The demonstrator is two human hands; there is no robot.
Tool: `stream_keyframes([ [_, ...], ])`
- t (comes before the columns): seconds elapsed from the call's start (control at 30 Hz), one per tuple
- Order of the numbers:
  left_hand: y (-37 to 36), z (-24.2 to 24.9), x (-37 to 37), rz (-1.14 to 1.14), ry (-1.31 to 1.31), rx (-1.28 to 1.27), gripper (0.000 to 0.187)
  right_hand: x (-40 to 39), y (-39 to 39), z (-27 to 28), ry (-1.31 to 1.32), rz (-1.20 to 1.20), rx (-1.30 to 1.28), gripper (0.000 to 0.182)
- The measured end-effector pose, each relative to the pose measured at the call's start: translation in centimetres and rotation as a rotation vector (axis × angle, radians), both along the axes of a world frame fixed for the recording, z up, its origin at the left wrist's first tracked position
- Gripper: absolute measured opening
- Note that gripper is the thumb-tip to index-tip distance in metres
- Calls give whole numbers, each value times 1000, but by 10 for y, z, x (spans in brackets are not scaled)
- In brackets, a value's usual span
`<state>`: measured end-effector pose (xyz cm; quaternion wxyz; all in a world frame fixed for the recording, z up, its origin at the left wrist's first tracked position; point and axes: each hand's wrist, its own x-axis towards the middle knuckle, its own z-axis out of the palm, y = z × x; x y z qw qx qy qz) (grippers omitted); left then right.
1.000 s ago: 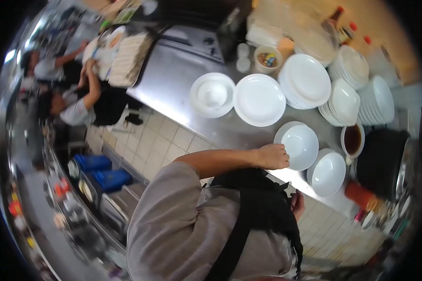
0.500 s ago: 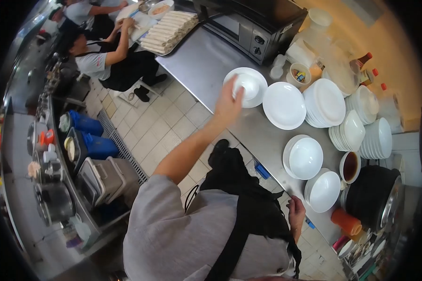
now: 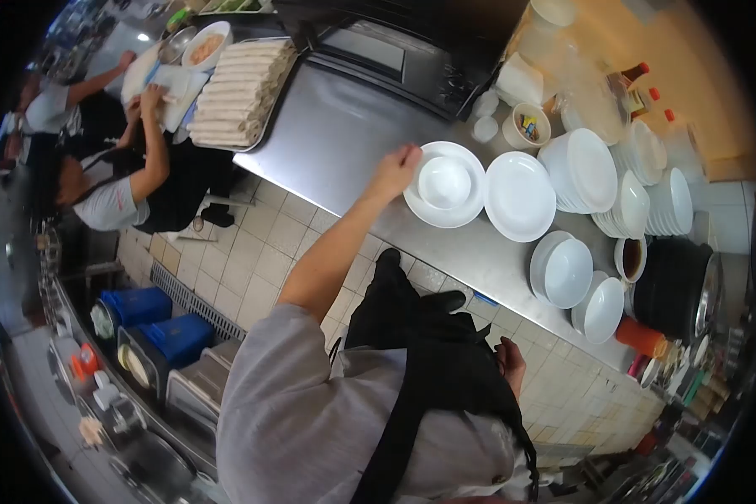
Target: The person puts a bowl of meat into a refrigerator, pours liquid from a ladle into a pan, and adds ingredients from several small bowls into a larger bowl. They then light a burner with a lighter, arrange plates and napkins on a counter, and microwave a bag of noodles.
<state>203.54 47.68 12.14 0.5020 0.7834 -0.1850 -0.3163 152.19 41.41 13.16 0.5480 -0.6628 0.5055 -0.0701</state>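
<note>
My left hand (image 3: 396,170) is at the left rim of a round white plate (image 3: 464,216), its fingers closed at the edge. A small white bowl (image 3: 444,183) stands on this plate. Just right of it lies an oval white plate (image 3: 520,196). My right hand (image 3: 510,361) hangs beside the black apron, off the counter's front edge. Its fingers are curled, and what they hold, if anything, is hidden.
Stacked plates (image 3: 578,170) and white bowls (image 3: 567,273) stand on the steel counter (image 3: 328,126). A tray of white rolls (image 3: 242,92) lies at the left end, near two co-workers. Behind is a dark oven (image 3: 378,50); a dark sauce bowl (image 3: 630,259) stands at the right.
My left hand has moved off the small bowl to the left rim of the plate beneath it. The view has shifted, bringing the tray of rolls and the co-workers further into view.
</note>
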Motion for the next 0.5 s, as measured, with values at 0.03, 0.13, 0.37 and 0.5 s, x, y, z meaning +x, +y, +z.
stream_keyframes([
  [0.03,-4,5,9,54,132,22,60,2,6,1,35,-33,-10,26],
  [0.13,-55,-28,54,519,698,-581,78,14,15,24,87,-71,-15,26],
  [0.37,-126,-6,84,765,1090,-737,92,-5,13,6,102,-129,-35,28],
  [0.5,-132,16,76,767,1061,-759,96,9,-3,2,48,-108,-87,29],
])
